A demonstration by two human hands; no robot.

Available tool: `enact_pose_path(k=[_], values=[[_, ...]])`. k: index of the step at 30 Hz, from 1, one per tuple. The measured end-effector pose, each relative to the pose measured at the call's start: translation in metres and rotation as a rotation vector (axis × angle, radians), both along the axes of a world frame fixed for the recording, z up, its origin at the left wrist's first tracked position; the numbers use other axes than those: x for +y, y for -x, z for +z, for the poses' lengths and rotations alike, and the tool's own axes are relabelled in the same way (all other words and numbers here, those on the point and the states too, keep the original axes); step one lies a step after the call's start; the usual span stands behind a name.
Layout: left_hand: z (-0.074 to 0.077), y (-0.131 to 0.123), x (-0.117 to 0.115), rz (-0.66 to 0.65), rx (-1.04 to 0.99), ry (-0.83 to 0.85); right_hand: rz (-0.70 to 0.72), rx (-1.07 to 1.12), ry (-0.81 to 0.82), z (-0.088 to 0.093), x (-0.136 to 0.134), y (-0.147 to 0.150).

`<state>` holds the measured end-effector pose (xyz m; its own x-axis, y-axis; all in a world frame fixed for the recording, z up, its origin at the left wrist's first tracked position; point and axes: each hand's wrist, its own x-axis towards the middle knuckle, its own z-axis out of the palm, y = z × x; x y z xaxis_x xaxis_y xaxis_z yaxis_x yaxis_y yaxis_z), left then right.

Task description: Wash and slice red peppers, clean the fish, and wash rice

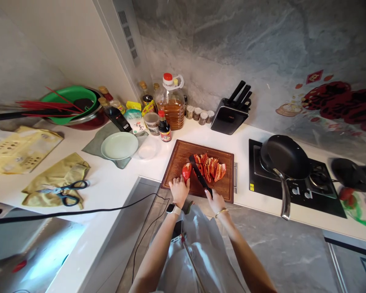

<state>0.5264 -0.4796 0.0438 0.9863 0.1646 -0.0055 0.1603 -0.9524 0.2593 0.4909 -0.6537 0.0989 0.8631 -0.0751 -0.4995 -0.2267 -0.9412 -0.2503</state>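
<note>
On a wooden cutting board lie several opened pieces of red pepper with pale insides showing. My left hand, wearing a watch, grips a red pepper piece at the board's left part, its fingers curled on the near end. My right hand is closed round the handle of a black knife. The blade points away from me and to the left, between the held pepper piece and the others. Whether its edge touches the board I cannot tell.
To the right, a black frying pan sits on the gas stove. Behind the board stand a knife block, an oil jug and a sauce bottle. Left are a plate, scissors, a sink and a black cable.
</note>
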Motion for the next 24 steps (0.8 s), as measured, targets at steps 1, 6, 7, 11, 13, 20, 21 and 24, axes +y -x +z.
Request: enact_pose_path(k=[1, 6, 7, 11, 13, 20, 21, 24], values=[[0.0, 0.0, 0.0, -0.019, -0.002, -0.014, 0.031, 0.016, 0.022, 0.007, -0.006, 0.002], [-0.001, 0.0, 0.006, -0.072, -0.008, -0.097, 0.176, 0.058, 0.143, 0.037, -0.036, 0.004], [-0.002, 0.0, 0.008, -0.08, -0.007, -0.11, 0.209, 0.056, 0.152, 0.041, -0.04, 0.003], [-0.004, -0.002, 0.014, -0.127, 0.013, -0.122, 0.289, 0.039, 0.178, 0.047, -0.044, -0.005], [-0.005, -0.003, 0.015, -0.144, 0.015, -0.126, 0.303, 0.025, 0.202, 0.045, -0.038, -0.009], [-0.011, -0.005, 0.015, -0.152, -0.008, -0.125, 0.309, -0.01, 0.29, 0.032, 0.001, -0.026], [-0.011, -0.005, 0.014, -0.141, -0.012, -0.111, 0.305, -0.01, 0.298, 0.03, 0.004, -0.028], [-0.011, -0.004, 0.012, -0.118, -0.025, -0.084, 0.3, -0.024, 0.305, 0.027, 0.006, -0.032]])
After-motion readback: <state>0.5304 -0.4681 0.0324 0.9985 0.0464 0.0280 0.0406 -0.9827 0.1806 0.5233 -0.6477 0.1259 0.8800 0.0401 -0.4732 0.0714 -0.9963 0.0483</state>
